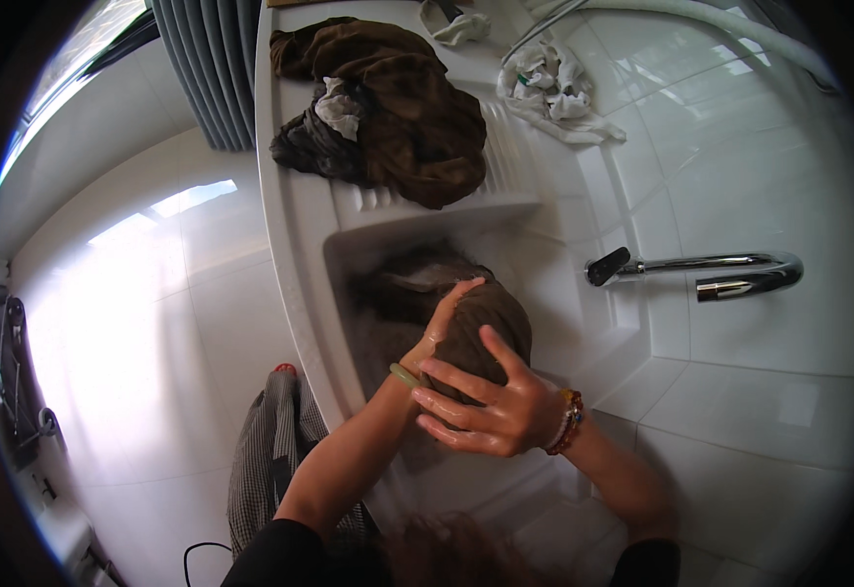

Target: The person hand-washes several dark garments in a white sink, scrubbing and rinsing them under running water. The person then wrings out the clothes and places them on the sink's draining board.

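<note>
Two bare, wet hands work over a white sink basin (349, 249) sunk into a white bench (285, 196). Basin holds a dark brown garment (466, 328), bunched into a wet lump toward the near side, with more of the same dark cloth lying lower down at the basin's far end. Left hand (442, 328) is pressed onto the lump, fingers curled over its top, a pale green bangle (404, 375) at the wrist. Right hand (491, 406) lies flat against the near side of the lump, fingers spread wide and glistening, a beaded bracelet (570, 421) at the wrist; it grips nothing that I can make out, only pushes on the cloth. Ribbed draining board beyond the basin carries a heap of brown clothes (398, 108) with a scrap of whitish fabric showing in it. Just right of that heap, a crumpled white cloth (554, 88) with small dark marks sits against the tiled wall; another pale rag (456, 22) lies at the far edge. Chrome faucet (711, 269) juts from the white wall tiles on the right, its dark-tipped spout pointing toward the basin. White hose (740, 24) curves along the top. Grey pleated curtain (207, 68) hangs to the left above a glossy floor (153, 323).
</note>
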A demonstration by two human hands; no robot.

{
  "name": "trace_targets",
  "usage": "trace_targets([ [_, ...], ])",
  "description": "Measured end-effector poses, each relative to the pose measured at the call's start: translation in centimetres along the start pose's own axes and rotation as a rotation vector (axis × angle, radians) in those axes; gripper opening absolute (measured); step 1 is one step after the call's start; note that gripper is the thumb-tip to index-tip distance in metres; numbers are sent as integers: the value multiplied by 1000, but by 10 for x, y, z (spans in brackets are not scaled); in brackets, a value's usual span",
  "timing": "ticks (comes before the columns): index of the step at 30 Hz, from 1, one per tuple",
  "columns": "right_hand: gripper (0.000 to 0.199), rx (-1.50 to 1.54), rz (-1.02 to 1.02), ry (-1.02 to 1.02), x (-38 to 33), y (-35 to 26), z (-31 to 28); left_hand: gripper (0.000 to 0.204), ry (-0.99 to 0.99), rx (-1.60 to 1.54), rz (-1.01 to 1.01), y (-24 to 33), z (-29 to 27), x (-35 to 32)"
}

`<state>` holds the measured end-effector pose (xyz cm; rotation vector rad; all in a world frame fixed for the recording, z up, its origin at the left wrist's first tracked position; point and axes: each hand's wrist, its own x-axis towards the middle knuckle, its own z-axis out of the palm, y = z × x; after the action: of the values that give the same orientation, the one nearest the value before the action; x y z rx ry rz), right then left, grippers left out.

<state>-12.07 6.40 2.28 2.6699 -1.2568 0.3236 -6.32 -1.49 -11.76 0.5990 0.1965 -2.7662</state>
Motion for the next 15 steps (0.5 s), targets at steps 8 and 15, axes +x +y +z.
trace_targets([
  [8,25,140,172,214,4,-24,6,63,-168,-180,-325,10,31,-21],
  [15,36,-2,812,672,25,-52,3,61,-307,-189,-182,3,44,-28],
])
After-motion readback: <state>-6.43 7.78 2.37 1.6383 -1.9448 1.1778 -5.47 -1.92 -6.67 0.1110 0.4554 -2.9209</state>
